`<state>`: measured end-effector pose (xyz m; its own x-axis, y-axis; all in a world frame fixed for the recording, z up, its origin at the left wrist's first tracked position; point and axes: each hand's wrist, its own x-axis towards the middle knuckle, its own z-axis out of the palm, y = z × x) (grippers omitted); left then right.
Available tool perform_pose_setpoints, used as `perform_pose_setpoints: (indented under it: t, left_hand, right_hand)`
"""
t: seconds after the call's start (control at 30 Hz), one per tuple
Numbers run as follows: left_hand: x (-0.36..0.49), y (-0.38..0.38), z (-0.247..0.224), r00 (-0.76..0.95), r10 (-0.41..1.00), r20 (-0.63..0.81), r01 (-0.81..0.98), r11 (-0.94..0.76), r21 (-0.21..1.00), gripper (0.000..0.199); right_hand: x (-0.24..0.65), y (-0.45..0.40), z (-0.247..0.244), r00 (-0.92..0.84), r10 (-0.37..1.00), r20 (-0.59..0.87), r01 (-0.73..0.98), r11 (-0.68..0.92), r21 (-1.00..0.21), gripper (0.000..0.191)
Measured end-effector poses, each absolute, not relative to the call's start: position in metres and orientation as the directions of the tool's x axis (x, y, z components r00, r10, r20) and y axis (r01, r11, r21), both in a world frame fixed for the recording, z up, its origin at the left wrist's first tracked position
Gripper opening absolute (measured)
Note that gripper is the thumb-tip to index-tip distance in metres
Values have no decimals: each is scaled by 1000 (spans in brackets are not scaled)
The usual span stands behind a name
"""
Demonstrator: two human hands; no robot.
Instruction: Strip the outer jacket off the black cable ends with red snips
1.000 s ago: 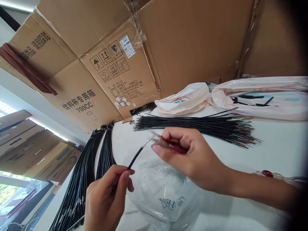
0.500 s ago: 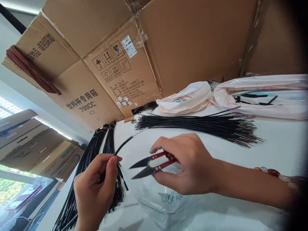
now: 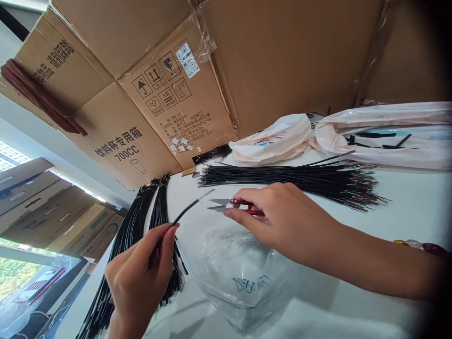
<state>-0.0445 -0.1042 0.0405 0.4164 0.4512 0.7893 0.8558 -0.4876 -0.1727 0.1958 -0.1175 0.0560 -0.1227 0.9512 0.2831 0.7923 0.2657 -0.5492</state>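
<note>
Pinched cable (image 3: 185,212) held up near parted snips (image 3: 222,202)

Thumb and fingers of the left hand (image 3: 141,273) closed on the black cable, leaving a short length and its bare end free above the white tabletop (image 3: 406,202); that hold probably served to keep the flexible tip steady and exposed. Fine silvery strands showed at the bare end. Closed around the snips' red handles, the right hand (image 3: 282,216) kept the tapered metal blades a narrow gap apart, just beside the strands. Contact with any strand could not be confirmed.

Below lay a clear plastic bag (image 3: 243,278), glossy and crumpled, contents indistinct. Beyond it, a wire bundle (image 3: 278,176) lay crosswise, its reddish tips splayed. Long bundles (image 3: 130,235) curved beside the left hand, presumably placed for easy reach. Creased, printed cardboard (image 3: 155,132) stood behind.
</note>
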Motion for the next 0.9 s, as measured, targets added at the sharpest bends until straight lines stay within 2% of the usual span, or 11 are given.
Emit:
perform_pose_setpoints:
  t: [0.2, 0.4, 0.63, 0.9]
  left_hand:
    - [-44, -104, 36, 485, 411, 772, 810, -544, -220, 14]
    - [-44, -101, 34, 552, 437, 710, 778, -577, -251, 17]
    - [-44, -98, 37, 620, 491, 612, 754, -589, -291, 28]
    - [-48, -100, 37, 621, 630, 468, 770, -601, -213, 38]
  right_hand:
    - [195, -109, 50, -114, 971, 212, 756, 223, -615, 35]
    - [196, -103, 44, -136, 981, 137, 716, 193, -671, 39]
    - [194, -98, 37, -157, 979, 127, 742, 202, -639, 46]
    - [187, -96, 32, -178, 980, 89, 789, 196, -583, 42]
